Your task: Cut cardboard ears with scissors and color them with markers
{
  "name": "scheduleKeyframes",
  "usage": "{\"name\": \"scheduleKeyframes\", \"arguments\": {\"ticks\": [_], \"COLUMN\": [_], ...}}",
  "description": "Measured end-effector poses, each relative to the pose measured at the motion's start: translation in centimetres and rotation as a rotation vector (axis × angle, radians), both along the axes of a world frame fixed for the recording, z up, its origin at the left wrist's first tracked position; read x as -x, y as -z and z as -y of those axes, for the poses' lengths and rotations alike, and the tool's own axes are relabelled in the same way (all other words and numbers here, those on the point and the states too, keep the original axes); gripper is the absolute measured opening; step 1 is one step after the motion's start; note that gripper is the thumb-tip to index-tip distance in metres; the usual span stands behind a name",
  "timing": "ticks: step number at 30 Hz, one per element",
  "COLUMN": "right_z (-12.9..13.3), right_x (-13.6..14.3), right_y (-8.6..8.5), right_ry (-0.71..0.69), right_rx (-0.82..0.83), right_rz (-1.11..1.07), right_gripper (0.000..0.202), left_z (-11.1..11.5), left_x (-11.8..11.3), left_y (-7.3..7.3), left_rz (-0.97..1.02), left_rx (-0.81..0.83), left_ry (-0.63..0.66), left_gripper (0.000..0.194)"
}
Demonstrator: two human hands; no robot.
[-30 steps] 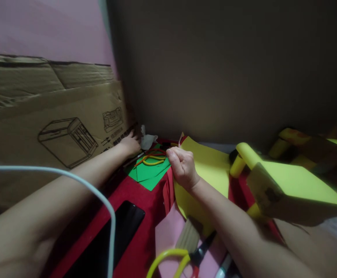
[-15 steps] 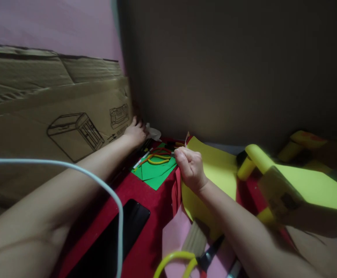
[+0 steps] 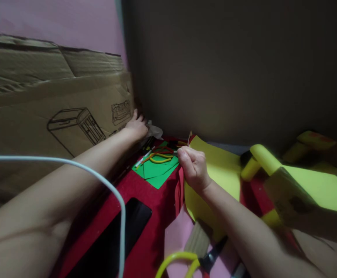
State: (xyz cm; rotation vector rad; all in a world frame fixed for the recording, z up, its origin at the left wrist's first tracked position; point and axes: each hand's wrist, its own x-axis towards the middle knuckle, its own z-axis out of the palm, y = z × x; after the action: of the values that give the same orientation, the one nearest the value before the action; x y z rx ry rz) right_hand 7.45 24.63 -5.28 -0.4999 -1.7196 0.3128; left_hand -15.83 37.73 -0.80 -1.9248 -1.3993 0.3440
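A dark wall fills the far side of the head view, with a pink wall at upper left and a big flattened cardboard box (image 3: 55, 112) leaning along my left, printed with a line drawing of an appliance. Below it lies the red tabletop (image 3: 145, 200), dim and crowded.

My left hand (image 3: 138, 125) is stretched far forward into the corner, resting against the lower edge of the cardboard, just beside a crumpled white tissue (image 3: 156, 132). Its fingers are spread and somewhat flat; I cannot tell whether the grip has anything in it. My right hand (image 3: 194, 166) is curled into a narrow, closed grip with the thumb pressed to the fingertips, at the near edge of the yellow paper sheet (image 3: 217, 170); whatever is pinched there is too small to make out.

Between my two hands sits a green paper sheet (image 3: 157, 170) on the red surface, and on it a loose tangle of pipe cleaners (image 3: 159, 154) in red, yellow and orange, close to my right knuckles but apart from them. A black phone (image 3: 119, 227) lies face up nearer to me, and a white cable (image 3: 104, 185) arcs across my left forearm. Close under the camera are a pink paper sheet (image 3: 174, 239), a small wooden block (image 3: 197, 239) and yellow-handled scissors (image 3: 186, 260). To the right stands a yellow plastic chair (image 3: 302, 185), blurred.
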Motion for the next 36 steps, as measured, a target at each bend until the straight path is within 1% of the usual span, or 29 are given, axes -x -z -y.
{"name": "scheduleKeyframes", "arguments": {"ticks": [12, 18, 24, 28, 32, 36], "right_z": [-0.1, -0.1, 0.0, 0.1, 0.1, 0.1], "right_x": [-0.1, 0.0, -0.2, -0.3, -0.4, -0.3], "right_y": [0.0, 0.1, 0.4, 0.6, 0.5, 0.4], "right_ry": [-0.008, -0.003, -0.005, -0.006, -0.003, 0.004], "right_rx": [0.006, -0.001, 0.034, 0.054, 0.053, 0.031], "right_rz": [0.0, 0.014, 0.034, 0.04, 0.038, 0.035], "right_gripper": [0.036, 0.036, 0.036, 0.036, 0.036, 0.036], "left_z": [-0.2, -0.3, -0.5, -0.6, -0.7, -0.6], "left_x": [0.3, 0.2, 0.1, 0.1, -0.1, 0.0], "left_y": [0.0, -0.5, -0.8, -0.8, -0.3, 0.9], "left_rz": [0.005, 0.02, 0.02, 0.029, 0.017, 0.0], "left_rx": [-0.035, -0.028, -0.028, -0.013, 0.043, 0.126], "left_ry": [0.023, 0.027, 0.007, 0.017, 0.088, 0.173], "left_gripper": [0.036, 0.034, 0.036, 0.033, 0.026, 0.014]}}
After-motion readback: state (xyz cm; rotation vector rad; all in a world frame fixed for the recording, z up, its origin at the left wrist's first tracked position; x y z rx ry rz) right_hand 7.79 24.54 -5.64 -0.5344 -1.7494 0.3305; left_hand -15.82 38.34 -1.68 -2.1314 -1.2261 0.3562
